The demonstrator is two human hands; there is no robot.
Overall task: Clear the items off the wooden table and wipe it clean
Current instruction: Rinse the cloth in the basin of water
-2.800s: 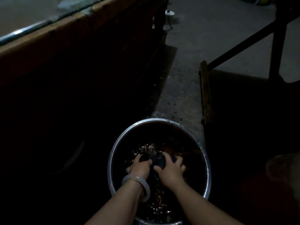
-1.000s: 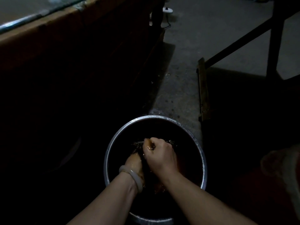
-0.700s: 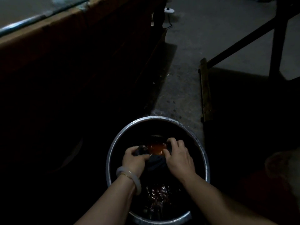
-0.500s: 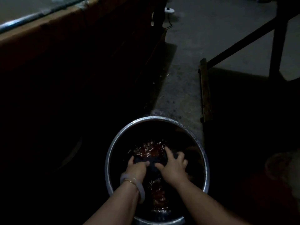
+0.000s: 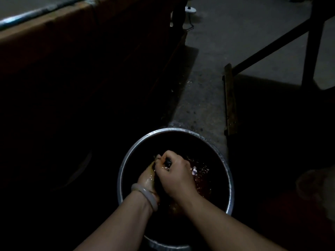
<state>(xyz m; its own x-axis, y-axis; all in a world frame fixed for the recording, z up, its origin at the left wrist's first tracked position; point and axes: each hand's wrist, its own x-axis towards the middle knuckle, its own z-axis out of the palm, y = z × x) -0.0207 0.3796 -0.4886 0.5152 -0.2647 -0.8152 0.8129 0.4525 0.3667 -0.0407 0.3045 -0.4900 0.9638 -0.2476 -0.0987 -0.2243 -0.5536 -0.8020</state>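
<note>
Dim concrete floor (image 5: 208,57) fills the upper middle of the frame; most of the rest is in deep shadow. Item one: a long wooden table (image 5: 54,38), its lit edge running along the upper left, its side falling into darkness below. Item two: a round metal basin (image 5: 229,171) at lower centre, standing on the floor, holding dark reddish water (image 5: 201,176) that glints to the right of the hands. Item three: a dark cloth (image 5: 167,162), of which I see only a small bunch poking out of the upper fist; the rest is hidden. Item four: my view of the right hand (image 5: 174,175), clenched in a fist around the cloth, knuckles up, over the middle of the basin. Item five: the left hand (image 5: 147,178), lower and just left of the right, touching it, wet and partly in the water; its fingers curl round the cloth beneath the right fist. A pale bangle (image 5: 145,194) sits on the left wrist. Item six: a wooden plank (image 5: 230,98) lying on the floor at centre right. Item seven: dark furniture legs (image 5: 311,44) at upper right. Item eight: a small white object (image 5: 190,9) at top centre, too small to identify.
</note>
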